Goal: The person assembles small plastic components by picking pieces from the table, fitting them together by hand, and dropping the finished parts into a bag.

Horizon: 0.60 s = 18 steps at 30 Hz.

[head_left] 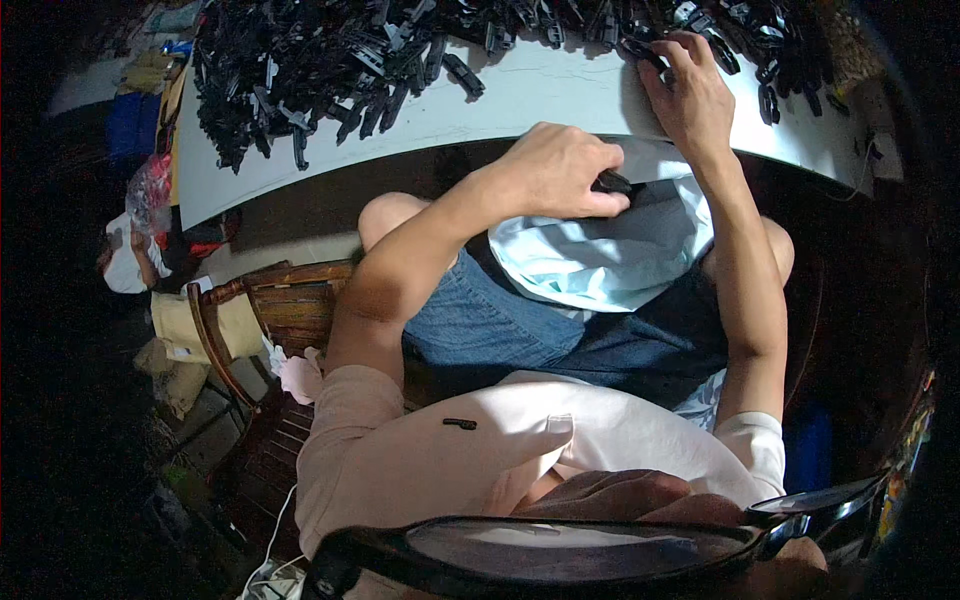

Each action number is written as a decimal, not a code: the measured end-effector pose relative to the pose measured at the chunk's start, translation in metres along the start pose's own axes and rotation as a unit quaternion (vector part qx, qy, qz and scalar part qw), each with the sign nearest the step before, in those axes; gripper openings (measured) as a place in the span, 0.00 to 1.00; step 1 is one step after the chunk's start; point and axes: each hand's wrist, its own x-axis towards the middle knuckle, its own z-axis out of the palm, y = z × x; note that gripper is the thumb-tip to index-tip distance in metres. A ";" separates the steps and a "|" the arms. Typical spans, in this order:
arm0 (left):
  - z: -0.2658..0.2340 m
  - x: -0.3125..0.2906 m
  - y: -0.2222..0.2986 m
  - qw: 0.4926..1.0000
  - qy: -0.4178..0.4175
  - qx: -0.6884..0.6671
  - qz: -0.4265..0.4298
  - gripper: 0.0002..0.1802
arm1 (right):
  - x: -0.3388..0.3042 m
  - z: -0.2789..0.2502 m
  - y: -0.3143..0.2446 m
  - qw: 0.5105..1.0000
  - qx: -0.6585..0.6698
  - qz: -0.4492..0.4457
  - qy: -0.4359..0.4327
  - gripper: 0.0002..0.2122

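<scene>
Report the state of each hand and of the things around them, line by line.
Left hand: curled, gripping a black piece over the pale bag.
Right hand: fingers bent at another black piece, grip uncertain.
Pale bag: open, creased, on the lap.
Black pile: loose, heaped, thickest at left.
White table: strewn along its far side.
Wooden chair: upright.

"Reading any words, numbers or signs?"
"Finding nothing legible anywhere."
"Noticing the small dark mark (460,424) on the chest of the pale shirt (390,470)?"
"Seeing it, yes, but failing to tell whether printed or stuck on."
"Checking the colourful things (908,445) along the right edge?"
"Meeting only blur and shadow there, making out no letters."
</scene>
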 end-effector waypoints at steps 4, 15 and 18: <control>-0.006 -0.005 -0.004 0.998 0.061 0.020 0.001 0.22 | -0.001 -0.013 -0.008 0.999 0.031 0.015 -0.006 0.13; -0.044 0.001 -0.079 0.886 0.383 0.153 -0.212 0.26 | -0.005 -0.010 -0.016 0.988 0.144 0.033 -0.034 0.13; -0.045 -0.001 -0.072 0.897 0.368 0.035 -0.243 0.24 | -0.004 -0.014 -0.021 0.985 0.150 0.061 -0.058 0.13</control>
